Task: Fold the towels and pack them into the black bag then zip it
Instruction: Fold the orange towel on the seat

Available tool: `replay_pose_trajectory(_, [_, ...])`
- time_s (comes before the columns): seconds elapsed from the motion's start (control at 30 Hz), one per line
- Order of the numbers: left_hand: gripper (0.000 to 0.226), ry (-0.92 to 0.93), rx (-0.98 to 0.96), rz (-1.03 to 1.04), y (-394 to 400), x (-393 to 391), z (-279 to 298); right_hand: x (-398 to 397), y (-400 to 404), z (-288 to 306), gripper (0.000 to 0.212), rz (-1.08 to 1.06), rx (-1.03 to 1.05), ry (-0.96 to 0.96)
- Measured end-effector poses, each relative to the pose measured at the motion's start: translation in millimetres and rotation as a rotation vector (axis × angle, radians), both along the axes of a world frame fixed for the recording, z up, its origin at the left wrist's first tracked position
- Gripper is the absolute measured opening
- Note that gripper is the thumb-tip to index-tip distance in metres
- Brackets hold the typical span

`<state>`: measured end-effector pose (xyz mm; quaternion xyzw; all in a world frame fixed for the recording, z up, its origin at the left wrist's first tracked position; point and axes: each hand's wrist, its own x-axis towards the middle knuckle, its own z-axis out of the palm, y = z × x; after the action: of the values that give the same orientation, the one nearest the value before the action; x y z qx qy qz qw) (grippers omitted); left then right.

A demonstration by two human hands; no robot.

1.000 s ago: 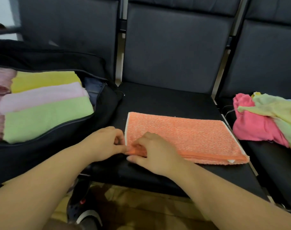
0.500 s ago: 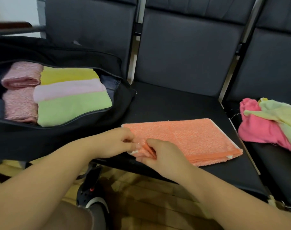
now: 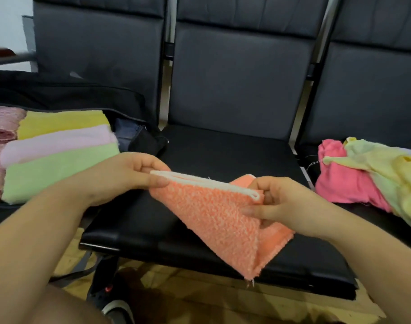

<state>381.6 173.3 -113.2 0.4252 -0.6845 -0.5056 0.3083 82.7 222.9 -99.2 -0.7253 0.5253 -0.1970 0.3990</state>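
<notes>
Shoe (image 3: 116,307) at 6 o'clock on the floor, half out of view. Left hand (image 3: 120,175) pinches the white-edged corner of the orange towel (image 3: 219,220); right hand (image 3: 285,205) grips the other end of that edge. Towel is folded, held above the middle seat (image 3: 223,150), loose part drooping toward 5 o'clock. Black bag (image 3: 66,94) at 9 o'clock, unzipped, holding folded green, pink and yellow towels (image 3: 57,146); pinkish rolls at the far left, blurred. Unfolded towels (image 3: 368,174) heaped at 3 o'clock.
</notes>
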Motion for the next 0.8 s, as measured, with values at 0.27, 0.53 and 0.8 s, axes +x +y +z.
replay_pose_trajectory(0.27, [0.028, 0.329, 0.04, 0.215, -44, -105, 2, -67, -12, -14, 0.031, -0.24, 0.067, 0.007])
replay_pose_trajectory(0.53, [0.025, -0.226, 0.012, 0.162, -73, -161, -25, -101, -46, -35, 0.023, -0.43, 0.253, 0.263])
replay_pose_trajectory(0.8, [0.035, -0.658, 0.184, 0.059, -85, -166, -48, -111, -65, -44, 0.021, -0.611, 0.238, 0.199])
